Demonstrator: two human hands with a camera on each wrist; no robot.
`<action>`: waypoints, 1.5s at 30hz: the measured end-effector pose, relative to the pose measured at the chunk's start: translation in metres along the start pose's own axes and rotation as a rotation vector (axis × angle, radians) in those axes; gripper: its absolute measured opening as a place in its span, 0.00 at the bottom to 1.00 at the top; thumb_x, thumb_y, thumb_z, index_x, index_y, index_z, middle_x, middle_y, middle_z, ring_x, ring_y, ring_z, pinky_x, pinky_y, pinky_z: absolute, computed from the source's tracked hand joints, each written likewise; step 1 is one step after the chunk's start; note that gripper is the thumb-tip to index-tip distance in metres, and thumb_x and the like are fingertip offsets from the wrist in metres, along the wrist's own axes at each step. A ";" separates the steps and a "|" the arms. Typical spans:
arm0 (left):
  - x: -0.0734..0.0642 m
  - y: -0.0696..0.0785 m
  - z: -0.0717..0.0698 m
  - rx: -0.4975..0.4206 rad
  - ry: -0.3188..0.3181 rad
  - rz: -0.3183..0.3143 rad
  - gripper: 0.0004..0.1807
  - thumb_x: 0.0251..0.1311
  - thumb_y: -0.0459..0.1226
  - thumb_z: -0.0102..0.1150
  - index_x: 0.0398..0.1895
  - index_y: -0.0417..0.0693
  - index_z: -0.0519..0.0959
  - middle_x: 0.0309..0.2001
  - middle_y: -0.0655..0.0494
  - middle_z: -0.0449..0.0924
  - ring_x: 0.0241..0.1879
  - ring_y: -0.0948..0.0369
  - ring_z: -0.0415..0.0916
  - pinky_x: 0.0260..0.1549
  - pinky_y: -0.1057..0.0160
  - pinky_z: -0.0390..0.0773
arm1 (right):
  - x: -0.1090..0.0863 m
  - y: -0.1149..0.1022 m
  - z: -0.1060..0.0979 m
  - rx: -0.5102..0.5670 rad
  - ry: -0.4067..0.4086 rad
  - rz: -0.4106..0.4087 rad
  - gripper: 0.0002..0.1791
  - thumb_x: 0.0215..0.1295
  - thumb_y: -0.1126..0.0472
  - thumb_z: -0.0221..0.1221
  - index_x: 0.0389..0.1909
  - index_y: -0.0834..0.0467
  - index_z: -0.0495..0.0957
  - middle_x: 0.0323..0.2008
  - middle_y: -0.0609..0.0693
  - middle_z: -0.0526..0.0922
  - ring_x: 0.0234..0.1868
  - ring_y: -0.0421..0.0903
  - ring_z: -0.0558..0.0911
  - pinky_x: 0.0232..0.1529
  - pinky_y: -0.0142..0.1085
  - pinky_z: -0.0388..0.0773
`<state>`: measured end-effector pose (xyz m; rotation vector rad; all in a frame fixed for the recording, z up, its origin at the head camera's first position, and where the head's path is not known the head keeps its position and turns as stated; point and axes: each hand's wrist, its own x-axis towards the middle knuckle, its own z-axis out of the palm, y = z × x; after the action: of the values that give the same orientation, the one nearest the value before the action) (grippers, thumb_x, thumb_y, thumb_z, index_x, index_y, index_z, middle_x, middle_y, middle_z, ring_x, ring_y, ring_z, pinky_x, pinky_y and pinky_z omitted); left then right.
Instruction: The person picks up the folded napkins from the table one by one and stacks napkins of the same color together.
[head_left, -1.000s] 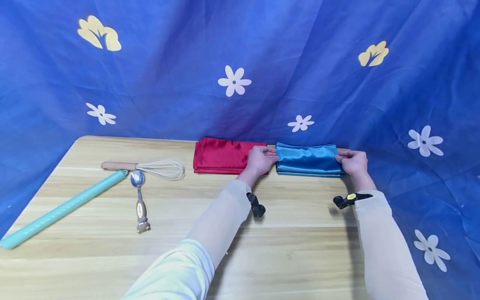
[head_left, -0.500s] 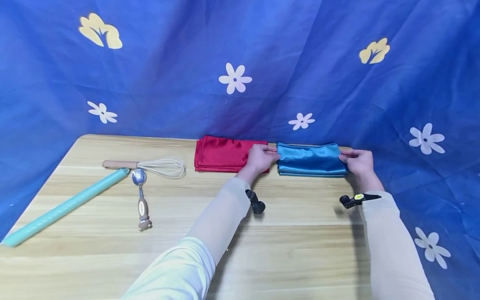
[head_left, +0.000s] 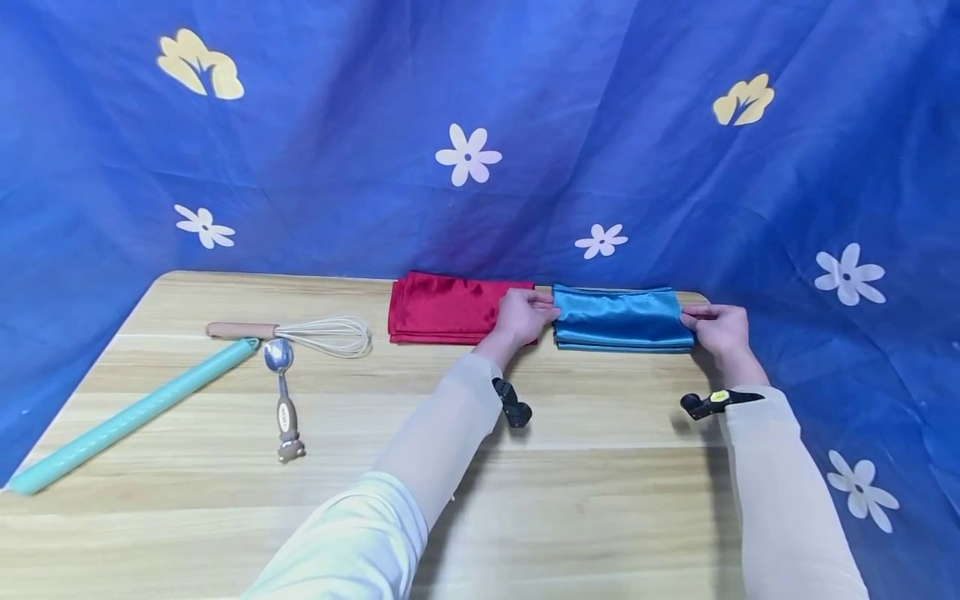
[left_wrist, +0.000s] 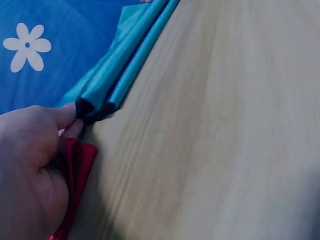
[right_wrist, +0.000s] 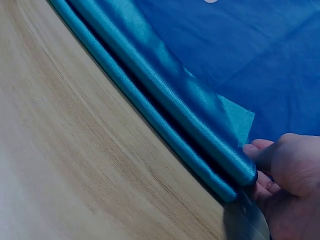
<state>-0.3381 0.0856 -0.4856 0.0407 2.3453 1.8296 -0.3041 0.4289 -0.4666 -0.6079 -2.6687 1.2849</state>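
A folded teal satin cloth (head_left: 622,318) lies near the back edge of the table. At its left end my left hand (head_left: 519,318) pinches the edge between thumb and fingers. My right hand (head_left: 720,329) pinches the opposite end, thumb above and fingers lower, as the right wrist view shows. Folded layers of the teal cloth (right_wrist: 165,105) run between the hands along the wood. Just left of it lies a folded red satin cloth (head_left: 453,308), partly covered by my left hand. In the left wrist view the red cloth (left_wrist: 80,162) sits directly below that hand's fingers.
On the left of the wooden table (head_left: 600,500) lie a whisk (head_left: 322,335), a turquoise rolling pin (head_left: 138,417) and a spoon (head_left: 285,408) with a bear-shaped handle end. A blue flowered curtain (head_left: 337,150) hangs behind the table and along its right side.
My right hand has shifted slightly right, and the right end of the teal cloth has moved out a little with it. The left hand stays at the left end.
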 end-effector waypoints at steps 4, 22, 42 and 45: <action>-0.002 0.007 -0.005 0.006 0.003 -0.021 0.13 0.65 0.35 0.75 0.51 0.42 0.89 0.43 0.52 0.91 0.48 0.59 0.88 0.51 0.63 0.84 | -0.005 -0.006 -0.006 0.008 -0.004 -0.027 0.18 0.73 0.60 0.69 0.58 0.65 0.86 0.56 0.57 0.87 0.56 0.46 0.82 0.55 0.32 0.80; -0.029 0.036 -0.045 -0.119 -0.045 0.081 0.16 0.67 0.29 0.71 0.56 0.33 0.86 0.47 0.42 0.90 0.48 0.52 0.89 0.44 0.61 0.88 | -0.048 -0.040 -0.043 0.175 -0.102 -0.169 0.21 0.73 0.64 0.68 0.61 0.73 0.80 0.38 0.39 0.89 0.40 0.35 0.89 0.47 0.30 0.85; -0.072 0.063 -0.122 0.079 -0.031 0.281 0.21 0.66 0.41 0.75 0.60 0.45 0.86 0.51 0.52 0.89 0.50 0.61 0.87 0.51 0.63 0.85 | -0.093 -0.104 -0.036 0.183 -0.165 -0.356 0.24 0.70 0.56 0.71 0.56 0.72 0.83 0.38 0.36 0.90 0.42 0.38 0.89 0.45 0.26 0.83; -0.082 0.068 -0.134 0.128 -0.039 0.312 0.23 0.67 0.44 0.74 0.63 0.47 0.85 0.54 0.52 0.88 0.52 0.61 0.86 0.53 0.63 0.84 | -0.101 -0.115 -0.032 0.207 -0.171 -0.382 0.22 0.71 0.59 0.71 0.56 0.72 0.83 0.39 0.40 0.90 0.41 0.36 0.88 0.44 0.27 0.85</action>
<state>-0.2824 -0.0363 -0.3788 0.4791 2.5419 1.7784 -0.2378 0.3468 -0.3512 0.0410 -2.5569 1.5191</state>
